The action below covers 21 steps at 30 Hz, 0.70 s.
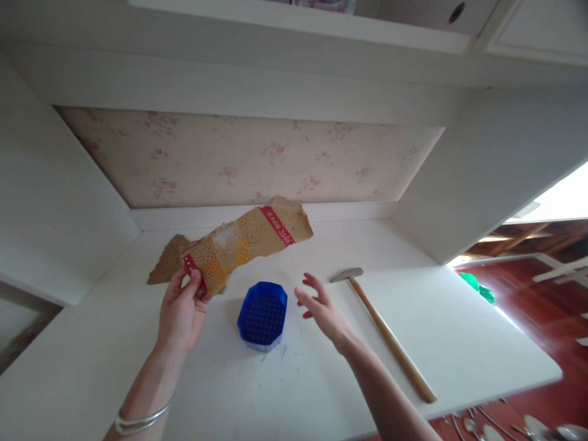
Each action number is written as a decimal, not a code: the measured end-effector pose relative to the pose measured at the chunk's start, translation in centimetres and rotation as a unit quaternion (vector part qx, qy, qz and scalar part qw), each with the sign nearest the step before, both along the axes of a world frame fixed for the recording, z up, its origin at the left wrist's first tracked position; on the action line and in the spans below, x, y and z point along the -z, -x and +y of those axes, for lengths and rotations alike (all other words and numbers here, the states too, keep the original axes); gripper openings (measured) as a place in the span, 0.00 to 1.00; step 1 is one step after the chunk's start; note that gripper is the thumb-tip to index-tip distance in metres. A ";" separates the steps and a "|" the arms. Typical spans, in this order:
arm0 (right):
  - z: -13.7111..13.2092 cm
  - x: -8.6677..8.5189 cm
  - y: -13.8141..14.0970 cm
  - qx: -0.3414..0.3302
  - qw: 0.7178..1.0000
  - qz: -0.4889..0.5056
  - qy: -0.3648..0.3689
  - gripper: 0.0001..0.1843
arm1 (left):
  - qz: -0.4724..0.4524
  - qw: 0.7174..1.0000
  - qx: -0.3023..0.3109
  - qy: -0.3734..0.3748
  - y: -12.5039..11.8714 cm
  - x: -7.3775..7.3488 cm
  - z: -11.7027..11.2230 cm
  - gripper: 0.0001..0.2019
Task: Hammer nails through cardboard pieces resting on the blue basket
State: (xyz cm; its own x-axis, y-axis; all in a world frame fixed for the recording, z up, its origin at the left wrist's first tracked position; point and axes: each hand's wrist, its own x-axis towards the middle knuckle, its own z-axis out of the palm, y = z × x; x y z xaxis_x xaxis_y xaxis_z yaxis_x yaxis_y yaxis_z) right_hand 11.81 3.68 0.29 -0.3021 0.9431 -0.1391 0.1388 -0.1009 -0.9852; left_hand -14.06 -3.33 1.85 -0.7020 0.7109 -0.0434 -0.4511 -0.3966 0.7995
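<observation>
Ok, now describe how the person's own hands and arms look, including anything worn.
The left hand and right hand are ungloved, with no sleeves in view. Slim, rounded, silver-coloured bangles circle the left forearm; the right forearm shows nothing worn.

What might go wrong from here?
The left hand grips the torn cardboard near one end, so it could bend or tear further. The wooden-handled tool's lower end lies near the front edge of the table; a bump might send it off. The open right hand is close to the blue basket and could knock it.
</observation>
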 end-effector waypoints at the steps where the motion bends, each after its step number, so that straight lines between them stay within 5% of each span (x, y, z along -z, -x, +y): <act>1: -0.4 0.9 0.7 -0.010 1.000 -0.024 0.005 0.33 | 0.000 1.000 0.001 0.001 0.1 0.3 0.3 0.14; 4: -1.0 2.0 1.9 -0.041 0.996 -0.076 0.006 0.24 | -0.003 1.000 -0.005 0.000 0.5 1.5 1.3 0.16; 12: -0.1 -1.6 -1.4 -0.049 0.978 -0.199 -0.033 0.20 | -0.037 0.993 -0.111 -0.035 2.7 5.4 3.2 0.18; 21: 0.9 0.4 -4.3 -0.032 0.965 -0.260 -0.007 0.21 | -0.059 0.988 -0.134 -0.054 3.5 6.1 2.5 0.18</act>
State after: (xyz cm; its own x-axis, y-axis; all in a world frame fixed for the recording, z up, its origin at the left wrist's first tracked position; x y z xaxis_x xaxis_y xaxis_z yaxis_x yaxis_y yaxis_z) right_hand 16.11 4.61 -0.14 -0.2532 0.9274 -0.2754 0.6207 -0.0626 -0.7815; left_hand -17.57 -0.87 -4.26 -0.8603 0.5051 -0.0697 -0.4056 -0.5951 0.6938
